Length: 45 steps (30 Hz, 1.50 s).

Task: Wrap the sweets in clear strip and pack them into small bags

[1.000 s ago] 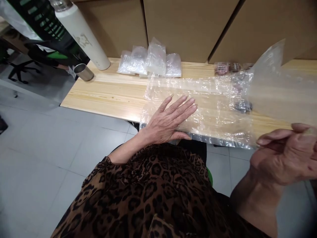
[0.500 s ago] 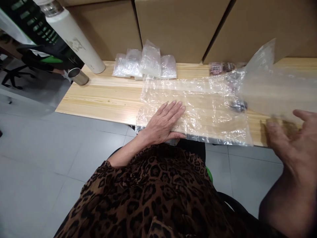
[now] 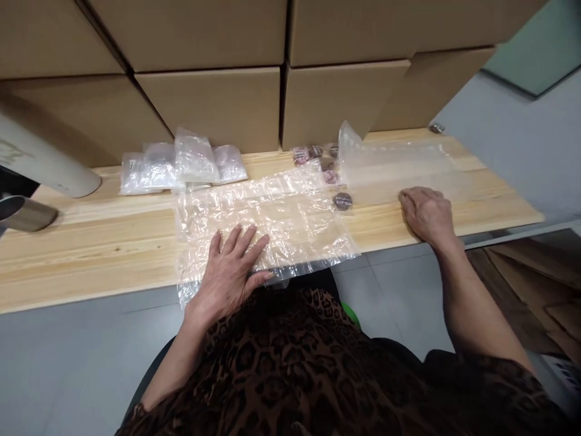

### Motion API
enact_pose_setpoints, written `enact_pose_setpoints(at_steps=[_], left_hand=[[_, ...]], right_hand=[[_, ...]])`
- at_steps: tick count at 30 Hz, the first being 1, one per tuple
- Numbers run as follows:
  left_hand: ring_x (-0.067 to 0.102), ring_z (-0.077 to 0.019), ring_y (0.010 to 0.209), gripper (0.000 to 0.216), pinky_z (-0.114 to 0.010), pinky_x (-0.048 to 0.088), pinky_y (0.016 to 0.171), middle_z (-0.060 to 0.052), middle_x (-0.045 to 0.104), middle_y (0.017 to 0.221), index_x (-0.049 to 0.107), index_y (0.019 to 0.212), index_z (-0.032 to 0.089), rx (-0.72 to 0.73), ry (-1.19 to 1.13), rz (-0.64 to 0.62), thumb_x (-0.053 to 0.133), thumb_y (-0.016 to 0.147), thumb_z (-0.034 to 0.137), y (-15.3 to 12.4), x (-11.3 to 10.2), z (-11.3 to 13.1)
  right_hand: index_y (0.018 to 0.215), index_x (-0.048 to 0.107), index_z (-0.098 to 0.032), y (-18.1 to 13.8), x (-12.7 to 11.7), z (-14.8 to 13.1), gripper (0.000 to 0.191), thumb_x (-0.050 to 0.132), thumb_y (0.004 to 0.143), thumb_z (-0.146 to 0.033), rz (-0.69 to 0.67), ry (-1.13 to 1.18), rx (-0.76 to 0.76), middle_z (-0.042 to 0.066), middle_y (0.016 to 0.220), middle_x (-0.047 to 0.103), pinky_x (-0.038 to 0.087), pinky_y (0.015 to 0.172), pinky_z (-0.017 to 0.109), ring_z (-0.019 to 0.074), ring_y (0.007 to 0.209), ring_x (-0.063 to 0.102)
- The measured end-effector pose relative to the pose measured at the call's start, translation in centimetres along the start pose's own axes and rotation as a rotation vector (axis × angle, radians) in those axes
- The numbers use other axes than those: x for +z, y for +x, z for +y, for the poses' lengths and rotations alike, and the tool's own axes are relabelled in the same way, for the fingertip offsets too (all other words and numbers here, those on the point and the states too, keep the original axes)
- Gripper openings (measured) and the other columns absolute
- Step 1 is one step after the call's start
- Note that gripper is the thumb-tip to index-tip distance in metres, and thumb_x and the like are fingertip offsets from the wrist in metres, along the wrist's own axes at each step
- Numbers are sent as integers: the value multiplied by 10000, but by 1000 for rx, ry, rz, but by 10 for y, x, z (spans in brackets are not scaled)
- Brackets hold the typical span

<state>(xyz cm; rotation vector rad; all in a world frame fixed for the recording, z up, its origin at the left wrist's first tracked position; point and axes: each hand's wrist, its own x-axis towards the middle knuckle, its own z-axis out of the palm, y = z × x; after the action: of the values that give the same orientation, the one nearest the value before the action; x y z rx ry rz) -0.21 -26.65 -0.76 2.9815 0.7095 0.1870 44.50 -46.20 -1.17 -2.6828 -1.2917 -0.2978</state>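
Note:
My left hand [image 3: 233,269] lies flat with spread fingers on a wrinkled clear plastic bag [image 3: 295,221]. The bag is spread over the wooden table, and its near edge hangs past the front. To the right, my right hand [image 3: 426,212] has its fingers curled down at the near edge of a frosted plastic sheet [image 3: 394,169]; the fingertips are hidden under the hand. That sheet's left end curls upward. Between bag and sheet sit a dark round sticker [image 3: 342,201] and several small pink and brown packets [image 3: 301,155].
Large cardboard boxes [image 3: 209,109] are stacked along the table's back. Several small clear packets [image 3: 195,157] lean together before them. A white bottle [image 3: 49,160] and a metal cup [image 3: 27,212] stand at left. Flattened cardboard [image 3: 521,290] lies beyond the table's right end.
The view has swung right. My right hand has gone from open and blurred in the air to closed at the frosted sheet's near edge. My left hand stays flat on the clear bag.

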Motion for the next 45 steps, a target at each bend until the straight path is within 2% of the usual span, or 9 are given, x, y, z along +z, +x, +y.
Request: enact_pose_setpoints(at_steps=[8,12,16,24,29,32,35,39,45], left_hand=[[338,-386,1662,766,-684,250,1331,-68,424,1770,446,1669,332,-69,28,18,310,1052,765,-11,2,3],[330,-371,1668,762,-658,259,1334,-53,420,1772,442,1670,344,-74,38,24,298,1051,766,-11,3,4],[324,-374,1671,755,-651,264,1330,-53,419,1773,437,1672,348,-81,56,24,297,1055,759,-12,4,5],[346,-379,1661,756,-664,260,1327,-73,428,1765,431,1674,337,-70,60,61,311,1055,755,-13,9,6],[339,-379,1665,766,-667,249,1333,-82,436,1760,441,1663,328,-76,23,76,319,1047,766,-13,9,7],[340,-376,1667,761,-660,237,1343,-73,439,1760,442,1656,342,-77,-9,84,351,1037,775,-13,10,8],[331,-372,1672,751,-664,227,1349,-69,443,1757,442,1651,356,-83,-35,98,371,1031,775,-14,10,9],[321,-365,1677,749,-662,224,1354,-63,442,1758,446,1646,361,-99,-57,96,371,1026,775,-14,9,10],[312,-369,1680,759,-667,226,1354,-66,439,1760,458,1637,356,-100,-81,89,357,1019,786,-12,7,11]], right_hand=[[1138,765,-61,0,-7,13,438,405,1048,-293,43,-103,169,324,1248,730,456,941,514,417,1215,642],[1366,666,-121,-4,-7,-39,497,398,1092,-438,133,199,-279,235,1373,718,452,1174,539,359,1320,640],[1478,584,-154,1,-3,-94,567,387,1103,-531,-46,255,-521,209,1467,647,465,1162,602,392,1337,595],[1381,619,-155,17,-12,-109,549,434,1055,-556,-205,150,-472,240,1400,622,527,1106,572,404,1294,588],[1244,635,-123,16,-12,-116,437,314,1071,-363,-187,94,-426,253,1231,695,548,1040,551,380,1163,657],[1300,611,-164,25,-15,-112,423,316,1081,-374,-116,153,-412,205,1216,714,574,977,497,339,1080,695],[1402,566,-156,43,-19,-113,450,314,1079,-342,23,177,-344,222,1360,682,534,1074,490,344,1247,662],[1448,557,-85,61,-9,-130,550,386,1084,-461,-128,121,-333,293,1497,593,446,1177,577,425,1412,548],[1439,546,-11,67,6,-153,564,364,1093,-418,-142,17,-299,333,1360,649,485,1074,574,409,1246,639]])
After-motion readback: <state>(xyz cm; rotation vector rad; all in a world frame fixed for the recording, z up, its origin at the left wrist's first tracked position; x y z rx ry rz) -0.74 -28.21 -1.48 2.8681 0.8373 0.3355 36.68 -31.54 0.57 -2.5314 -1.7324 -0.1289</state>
